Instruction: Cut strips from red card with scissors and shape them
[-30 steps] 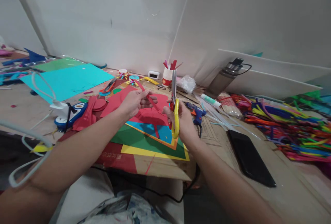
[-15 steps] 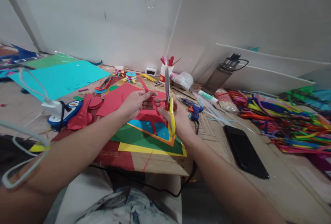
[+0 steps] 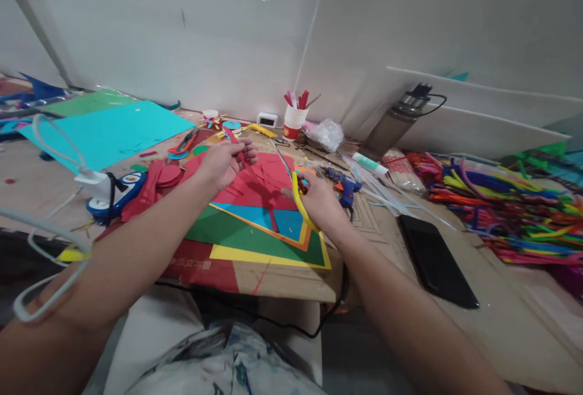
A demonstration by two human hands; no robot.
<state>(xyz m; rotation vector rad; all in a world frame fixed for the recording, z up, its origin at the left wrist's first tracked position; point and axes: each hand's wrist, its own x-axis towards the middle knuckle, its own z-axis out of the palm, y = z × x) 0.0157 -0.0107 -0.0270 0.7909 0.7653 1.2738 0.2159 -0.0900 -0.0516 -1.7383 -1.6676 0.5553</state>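
Observation:
Between its thumb and fingers, my left hand (image 3: 226, 163) pinches a narrow red paper strip (image 3: 231, 136) above the paper pile. My right hand (image 3: 319, 199) grips yellow-handled scissors (image 3: 299, 200), their blades pointing up and to the left, apart from the strip. Under both hands lie red paper (image 3: 277, 176) with cut strips on it, a blue sheet (image 3: 289, 223) with an orange edge, a green sheet (image 3: 250, 246) and a yellow sheet (image 3: 273, 260). One red strip (image 3: 273, 220) rests across the blue sheet.
Right of my right hand are a blue glue gun (image 3: 348, 189), a phone (image 3: 435, 261) and many pipe cleaners (image 3: 514, 206). Behind stand a paper cup (image 3: 295, 121) of markers and a bottle (image 3: 396, 118). At left are a power strip (image 3: 116, 194) and a cyan sheet (image 3: 109, 137).
My hands have moved apart: the left went left and up with the red strip, the right slightly right. The scissors, upright before, now tilt to the left.

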